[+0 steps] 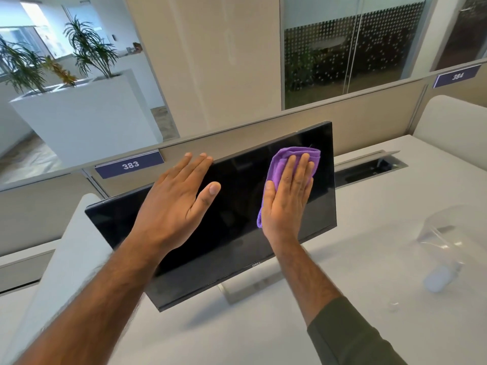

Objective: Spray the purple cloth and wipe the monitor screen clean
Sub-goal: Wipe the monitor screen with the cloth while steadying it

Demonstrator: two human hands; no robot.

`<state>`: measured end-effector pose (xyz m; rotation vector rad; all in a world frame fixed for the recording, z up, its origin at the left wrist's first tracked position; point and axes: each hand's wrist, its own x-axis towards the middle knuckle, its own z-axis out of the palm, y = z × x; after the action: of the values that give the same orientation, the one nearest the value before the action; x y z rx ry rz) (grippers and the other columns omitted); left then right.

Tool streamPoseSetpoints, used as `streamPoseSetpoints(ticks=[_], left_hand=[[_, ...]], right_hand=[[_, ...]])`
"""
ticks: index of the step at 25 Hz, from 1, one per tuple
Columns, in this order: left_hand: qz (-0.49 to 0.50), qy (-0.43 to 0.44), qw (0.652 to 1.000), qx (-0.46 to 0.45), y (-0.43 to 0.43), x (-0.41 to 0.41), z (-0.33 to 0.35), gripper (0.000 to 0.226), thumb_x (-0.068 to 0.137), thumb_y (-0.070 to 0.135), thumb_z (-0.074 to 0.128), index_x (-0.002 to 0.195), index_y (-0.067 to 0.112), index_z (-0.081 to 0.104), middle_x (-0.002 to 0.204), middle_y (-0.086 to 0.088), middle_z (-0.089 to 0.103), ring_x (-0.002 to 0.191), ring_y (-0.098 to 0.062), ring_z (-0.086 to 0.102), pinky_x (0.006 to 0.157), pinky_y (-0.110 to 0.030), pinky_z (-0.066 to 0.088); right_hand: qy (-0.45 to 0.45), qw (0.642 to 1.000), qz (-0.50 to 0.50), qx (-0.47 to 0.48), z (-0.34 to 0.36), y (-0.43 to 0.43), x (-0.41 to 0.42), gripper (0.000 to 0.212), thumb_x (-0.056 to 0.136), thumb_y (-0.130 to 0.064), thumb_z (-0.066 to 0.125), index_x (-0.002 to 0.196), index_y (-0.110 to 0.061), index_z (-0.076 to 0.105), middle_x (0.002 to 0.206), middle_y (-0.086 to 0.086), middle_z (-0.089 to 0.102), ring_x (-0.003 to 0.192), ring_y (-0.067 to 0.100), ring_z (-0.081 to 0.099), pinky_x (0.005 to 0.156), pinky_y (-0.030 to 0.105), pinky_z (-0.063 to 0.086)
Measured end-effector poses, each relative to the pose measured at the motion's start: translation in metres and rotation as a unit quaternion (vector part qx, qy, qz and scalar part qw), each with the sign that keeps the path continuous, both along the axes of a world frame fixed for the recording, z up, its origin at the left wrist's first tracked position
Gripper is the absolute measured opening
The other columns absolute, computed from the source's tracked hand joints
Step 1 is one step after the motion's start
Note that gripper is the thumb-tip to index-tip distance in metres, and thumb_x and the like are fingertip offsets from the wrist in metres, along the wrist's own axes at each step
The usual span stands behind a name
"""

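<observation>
A black monitor (237,248) stands tilted on the white desk, its dark screen facing me. My right hand (288,196) lies flat on a folded purple cloth (292,154) and presses it against the upper right part of the screen. My left hand (176,198) is spread open over the upper middle of the screen, fingertips at the monitor's top edge, holding nothing. A clear spray bottle (445,246) lies blurred on the desk at the right, apart from both hands.
The white desk (263,333) runs under the monitor stand (247,288). A beige partition (369,122) with labels 383 and 384 stands behind. A cable tray slot (369,167) opens at the back right. White planters (87,119) stand beyond at left.
</observation>
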<state>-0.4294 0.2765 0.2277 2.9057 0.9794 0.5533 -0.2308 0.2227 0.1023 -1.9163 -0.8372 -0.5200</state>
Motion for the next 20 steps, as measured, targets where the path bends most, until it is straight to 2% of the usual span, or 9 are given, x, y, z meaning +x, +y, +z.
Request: streamPoseSetpoints(ticks=[2,4,6,9,12,14,15,18,20], left_hand=[[0.002,-0.004,1.000,-0.003,0.000,0.002,0.000,0.080,0.095,0.074,-0.002,0.162,0.033,0.017,0.169,0.014,0.015,0.156,-0.001,0.004,0.127,-0.036,0.014],[0.000,-0.011,1.000,0.000,0.000,0.002,-0.001,0.079,0.097,0.072,0.002,0.161,0.030,0.021,0.168,0.012,0.021,0.155,-0.002,0.009,0.126,-0.035,0.017],[0.000,-0.014,1.000,0.000,0.000,0.003,-0.001,0.077,0.098,0.070,0.004,0.161,0.029,0.023,0.167,0.010,0.025,0.155,-0.003,0.013,0.125,-0.035,0.019],[0.005,-0.030,1.000,-0.003,-0.002,0.004,0.000,0.075,0.099,0.068,0.006,0.160,0.030,0.027,0.166,0.010,0.029,0.155,-0.006,0.018,0.124,-0.037,0.021],[0.004,-0.030,1.000,-0.006,-0.004,0.005,0.000,0.074,0.099,0.067,0.007,0.160,0.030,0.026,0.165,0.011,0.029,0.155,-0.007,0.020,0.125,-0.043,0.023],[0.004,-0.031,0.999,-0.005,-0.003,0.004,-0.001,0.072,0.100,0.066,0.009,0.160,0.030,0.027,0.165,0.010,0.030,0.155,-0.007,0.020,0.124,-0.046,0.025],[0.004,-0.034,0.999,-0.004,-0.003,0.004,-0.001,0.072,0.100,0.065,0.009,0.160,0.029,0.028,0.165,0.010,0.031,0.155,-0.008,0.021,0.123,-0.047,0.026],[0.006,-0.041,0.999,0.001,-0.002,0.006,-0.004,0.072,0.100,0.064,0.010,0.159,0.028,0.030,0.164,0.008,0.033,0.154,-0.010,0.023,0.121,-0.050,0.028],[0.005,-0.044,0.999,0.000,-0.001,0.006,-0.004,0.071,0.100,0.063,0.011,0.159,0.028,0.030,0.164,0.006,0.034,0.154,-0.013,0.025,0.121,-0.052,0.028]], right_hand=[[-0.097,0.992,0.075,-0.028,0.001,0.004,-0.024,0.061,0.109,-0.038,0.034,0.159,-0.009,0.014,0.168,0.015,0.009,0.156,0.035,0.007,0.126,0.055,0.017],[-0.204,0.961,0.176,-0.059,0.000,0.005,-0.048,0.060,0.107,-0.040,0.042,0.157,-0.015,0.018,0.166,0.011,0.012,0.156,0.031,0.009,0.126,0.054,0.014],[-0.250,0.946,0.198,-0.067,0.004,0.006,-0.042,0.060,0.106,-0.039,0.046,0.156,-0.017,0.022,0.166,0.009,0.018,0.156,0.029,0.013,0.126,0.054,0.015],[-0.202,0.971,0.112,-0.063,0.014,0.004,0.003,0.061,0.107,-0.039,0.040,0.158,-0.013,0.021,0.167,0.011,0.016,0.155,0.030,0.007,0.126,0.054,0.013],[-0.040,0.999,0.003,-0.008,0.023,0.000,0.056,0.061,0.109,-0.041,0.026,0.159,-0.007,0.018,0.168,0.016,0.014,0.157,0.033,0.005,0.125,0.055,0.017],[0.015,1.000,-0.004,0.025,0.029,0.001,0.059,0.063,0.109,-0.041,0.026,0.159,-0.005,0.017,0.168,0.017,0.012,0.157,0.033,0.005,0.124,0.056,0.019],[-0.001,1.000,0.018,0.019,0.030,0.003,0.050,0.064,0.108,-0.041,0.028,0.159,-0.004,0.017,0.168,0.017,0.012,0.157,0.033,0.004,0.125,0.056,0.017],[-0.163,0.978,0.127,-0.037,0.022,0.003,0.019,0.065,0.107,-0.041,0.039,0.158,-0.009,0.015,0.168,0.014,0.014,0.157,0.032,0.006,0.127,0.053,0.014],[-0.197,0.972,0.119,-0.040,0.018,0.001,0.035,0.064,0.107,-0.040,0.040,0.158,-0.011,0.013,0.167,0.011,0.014,0.156,0.031,0.009,0.127,0.052,0.016]])
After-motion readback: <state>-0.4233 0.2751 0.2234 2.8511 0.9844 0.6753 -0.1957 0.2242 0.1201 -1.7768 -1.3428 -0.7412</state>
